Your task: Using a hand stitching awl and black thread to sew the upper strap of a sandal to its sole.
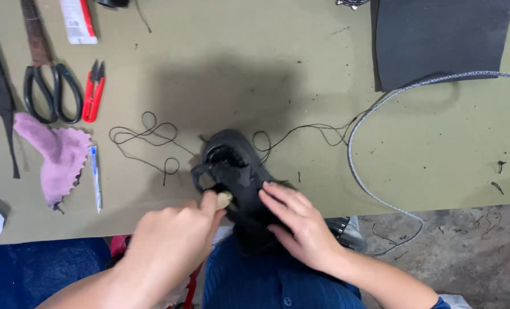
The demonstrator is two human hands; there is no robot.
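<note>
A black shoe (232,166) rests toe-away on the front edge of the olive worktable (266,86), its heel over my lap. My left hand (166,246) is closed around a small tool with a pale wooden handle (224,199), pressed against the shoe's opening. My right hand (298,220) lies flat on the shoe's right side, fingers spread, steadying it. Thin black thread (146,137) trails in loops across the table to the left of the shoe and runs off to the right.
Black-handled scissors (52,94) and red thread snips (93,91) lie at the upper left, beside a pink cloth scrap (57,151) and a pen (96,177). A dark sheet of material (438,37) sits at the upper right. A grey braided cord (369,114) curves down off the table.
</note>
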